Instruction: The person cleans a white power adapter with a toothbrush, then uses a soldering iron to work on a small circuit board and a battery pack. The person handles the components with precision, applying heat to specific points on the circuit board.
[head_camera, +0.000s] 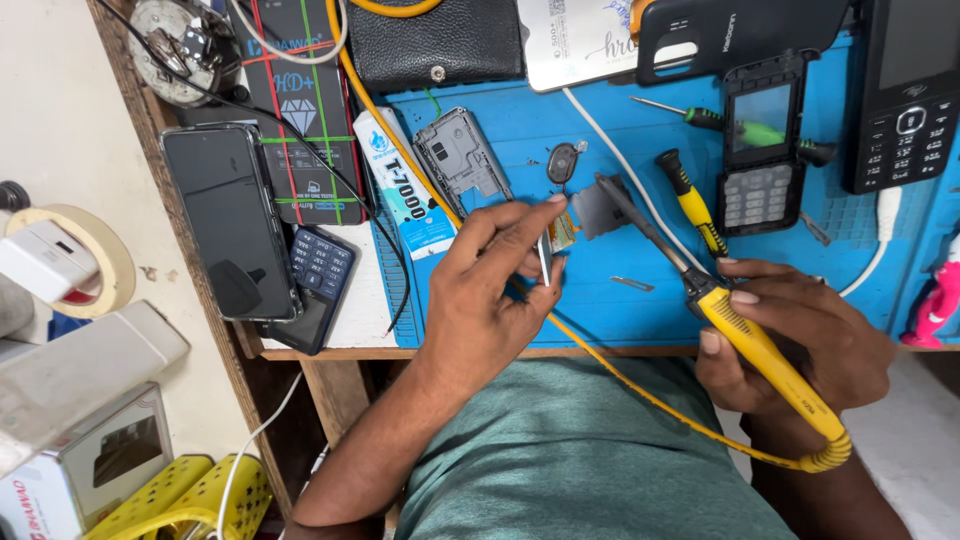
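The right hand (800, 335) was closed around the yellow handle of a soldering iron (745, 335), with the thumb and fingers wrapped along the grip. The dark shaft of the iron ran up and to the left, and its tip lay at a small grey metal part (598, 208) on the blue work mat (640, 310). A yellow cord (640, 395) left the rear of the handle and looped across the person's lap.

The left hand (480, 300) was pinched together on a pair of tweezers (545, 262). Its fingertips met just beside a small circuit piece (563, 230), which sat immediately left of the grey metal part. Whether the tweezer tips touched the circuit piece could not be determined.

Around this work area lay 1 grey phone frame (460, 155) to the upper left, 1 yellow-handled screwdriver (692, 205) to the right and 1 opened keypad phone (762, 145) further right. A green-handled screwdriver (745, 128) lay across that phone. A black smartphone (228, 220) rested at the left end of the bench, well apart from both hands.
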